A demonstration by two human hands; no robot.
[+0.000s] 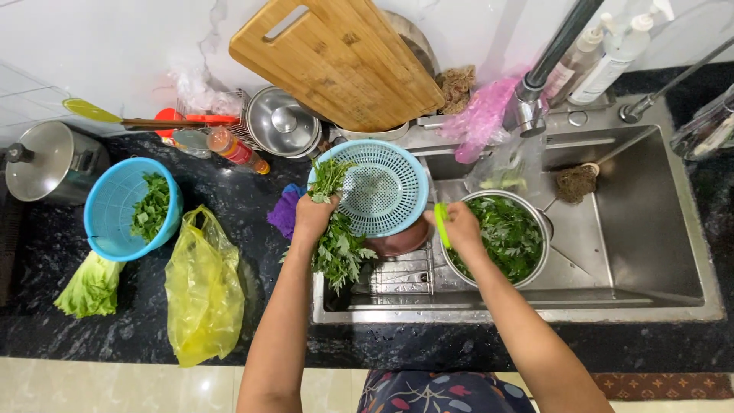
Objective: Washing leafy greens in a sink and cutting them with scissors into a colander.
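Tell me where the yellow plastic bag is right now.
The yellow plastic bag lies on the dark counter, left of the sink, beside the blue basket of greens.

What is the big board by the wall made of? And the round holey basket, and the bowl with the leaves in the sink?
Board: looks like wood or bamboo, tan with grain stripes.
Basket: likely plastic, matte light blue with moulded holes.
Bowl: seems steel, a shiny grey rim.

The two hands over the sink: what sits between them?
In the head view, a light blue colander lies between the left hand and right hand.
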